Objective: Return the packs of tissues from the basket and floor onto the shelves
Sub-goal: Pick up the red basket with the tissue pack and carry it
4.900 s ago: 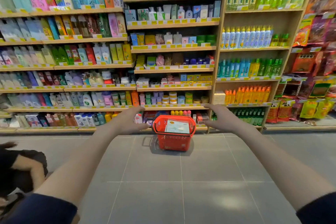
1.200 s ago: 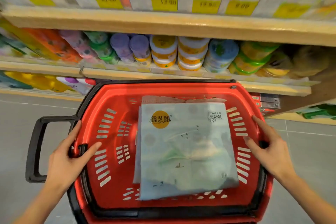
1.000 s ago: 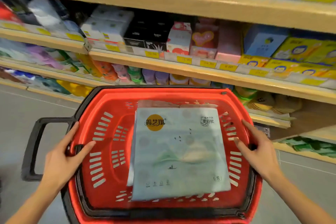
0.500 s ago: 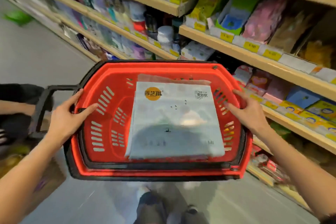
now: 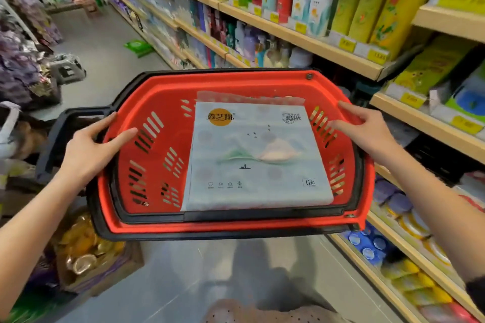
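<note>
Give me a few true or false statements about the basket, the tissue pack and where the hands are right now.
1. Both hands grip the basket by its side rims. True: left hand, right hand.
2. The tissue pack lies flat inside the basket. True.
3. The basket stands on the floor. False: it is held up in the air above the floor.
4. The right hand holds the tissue pack. False: it is on the rim, beside the pack.
5. The shelves are on the person's right. True.
</note>
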